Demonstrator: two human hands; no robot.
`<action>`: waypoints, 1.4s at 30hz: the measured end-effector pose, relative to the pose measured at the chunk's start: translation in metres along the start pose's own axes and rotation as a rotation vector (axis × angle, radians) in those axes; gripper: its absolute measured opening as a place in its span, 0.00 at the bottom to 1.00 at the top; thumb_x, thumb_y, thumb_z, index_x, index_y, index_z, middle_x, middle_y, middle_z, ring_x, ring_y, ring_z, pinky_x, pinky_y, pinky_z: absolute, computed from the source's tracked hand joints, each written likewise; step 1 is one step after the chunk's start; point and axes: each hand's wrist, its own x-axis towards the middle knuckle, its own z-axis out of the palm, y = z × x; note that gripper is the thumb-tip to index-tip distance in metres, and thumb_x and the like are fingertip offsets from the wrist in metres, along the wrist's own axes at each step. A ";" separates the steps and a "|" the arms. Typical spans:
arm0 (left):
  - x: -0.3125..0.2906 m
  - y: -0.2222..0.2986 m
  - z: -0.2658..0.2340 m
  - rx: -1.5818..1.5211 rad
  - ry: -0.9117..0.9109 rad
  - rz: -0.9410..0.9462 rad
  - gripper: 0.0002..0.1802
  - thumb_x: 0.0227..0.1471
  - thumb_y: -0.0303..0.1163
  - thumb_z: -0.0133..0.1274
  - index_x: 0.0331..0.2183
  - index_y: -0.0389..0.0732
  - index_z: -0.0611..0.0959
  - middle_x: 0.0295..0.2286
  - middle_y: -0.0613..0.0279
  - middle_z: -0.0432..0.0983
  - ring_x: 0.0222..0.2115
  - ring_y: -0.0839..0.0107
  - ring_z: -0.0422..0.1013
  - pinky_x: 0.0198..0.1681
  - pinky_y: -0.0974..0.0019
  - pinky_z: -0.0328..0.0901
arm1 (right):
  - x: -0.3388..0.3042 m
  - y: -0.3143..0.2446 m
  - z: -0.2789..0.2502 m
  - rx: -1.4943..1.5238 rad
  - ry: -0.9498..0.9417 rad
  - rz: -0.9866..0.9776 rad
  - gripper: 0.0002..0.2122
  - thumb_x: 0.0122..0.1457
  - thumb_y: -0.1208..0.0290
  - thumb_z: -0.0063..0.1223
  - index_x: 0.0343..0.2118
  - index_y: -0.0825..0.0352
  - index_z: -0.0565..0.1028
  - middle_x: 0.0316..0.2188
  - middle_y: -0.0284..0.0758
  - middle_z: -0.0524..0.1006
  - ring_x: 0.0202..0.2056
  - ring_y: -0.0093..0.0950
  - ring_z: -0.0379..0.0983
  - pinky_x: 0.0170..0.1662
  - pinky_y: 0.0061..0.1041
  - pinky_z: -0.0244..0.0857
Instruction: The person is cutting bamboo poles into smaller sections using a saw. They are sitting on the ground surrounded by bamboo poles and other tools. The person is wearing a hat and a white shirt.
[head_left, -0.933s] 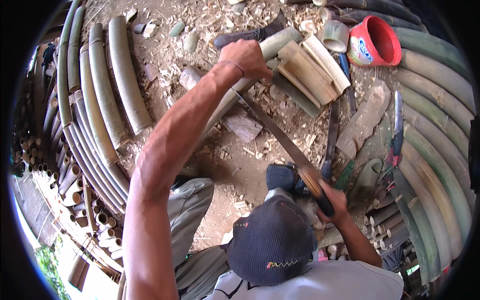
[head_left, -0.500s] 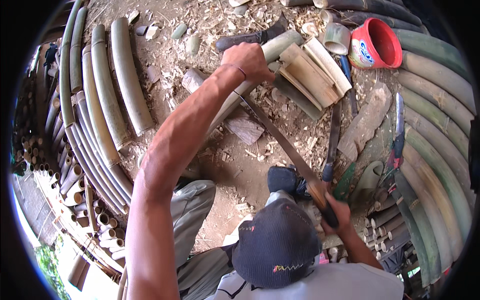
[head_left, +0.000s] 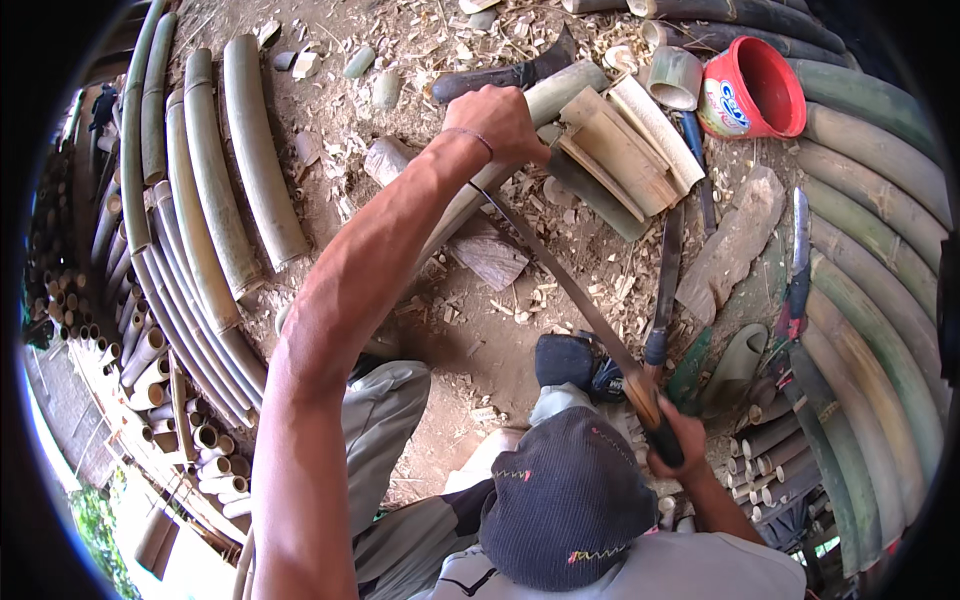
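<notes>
My left hand [head_left: 495, 122] presses down, its fingers curled, on a pale green bamboo pole [head_left: 567, 90] that slants under my wrist. In my right hand [head_left: 683, 440] is the handle of a long, narrow hand saw [head_left: 590, 312], at the lower right. Its dark blade runs up and left to the pole, just below my left wrist. There the forearm and hand partly hide where blade and bamboo meet. A rough wood block [head_left: 487, 258] lies under the pole.
Split bamboo pieces [head_left: 625, 150], a cut bamboo section [head_left: 675, 78] and a red bucket [head_left: 765, 88] stand at upper right. A long blade [head_left: 668, 270] and a knife [head_left: 798, 240] lie to the right. Bamboo lengths [head_left: 262, 150] line both sides. A dark cap [head_left: 565, 500] blocks the lower middle.
My right hand and the saw have moved slightly down and right, away from the pole. The dark cap has shifted right. My left hand stays put on the bamboo.
</notes>
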 end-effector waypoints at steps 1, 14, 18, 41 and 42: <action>0.002 -0.002 -0.002 -0.011 -0.004 -0.002 0.32 0.34 0.56 0.67 0.32 0.36 0.88 0.33 0.49 0.84 0.34 0.55 0.81 0.40 0.59 0.76 | 0.013 0.014 0.005 -0.006 0.025 -0.043 0.35 0.39 0.75 0.55 0.56 0.82 0.69 0.36 0.53 0.81 0.31 0.43 0.83 0.40 0.33 0.75; 0.013 0.001 0.001 0.032 -0.010 -0.018 0.31 0.34 0.53 0.65 0.36 0.37 0.88 0.35 0.50 0.84 0.35 0.56 0.81 0.41 0.59 0.76 | 0.034 0.004 -0.004 0.037 0.100 -0.056 0.30 0.43 0.78 0.55 0.54 0.83 0.71 0.26 0.42 0.80 0.22 0.32 0.79 0.30 0.28 0.74; 0.015 -0.004 0.003 0.023 0.046 0.013 0.31 0.32 0.55 0.65 0.30 0.35 0.87 0.30 0.48 0.83 0.32 0.54 0.80 0.38 0.56 0.75 | 0.028 0.014 0.000 -0.017 0.054 -0.025 0.30 0.43 0.76 0.57 0.53 0.82 0.72 0.24 0.40 0.79 0.20 0.32 0.77 0.28 0.29 0.72; -0.148 0.081 -0.087 0.107 0.841 0.593 0.40 0.50 0.38 0.65 0.61 0.43 0.67 0.60 0.49 0.61 0.61 0.50 0.61 0.64 0.50 0.60 | -0.024 -0.056 -0.004 0.111 0.476 0.033 0.27 0.47 0.76 0.57 0.53 0.79 0.72 0.29 0.42 0.79 0.27 0.30 0.79 0.36 0.27 0.72; -0.169 0.049 -0.085 0.132 0.778 0.475 0.39 0.49 0.36 0.65 0.60 0.42 0.68 0.60 0.49 0.62 0.60 0.49 0.61 0.64 0.51 0.60 | -0.042 -0.065 -0.007 0.116 0.546 0.051 0.27 0.47 0.76 0.57 0.53 0.79 0.72 0.29 0.41 0.79 0.27 0.28 0.78 0.36 0.26 0.72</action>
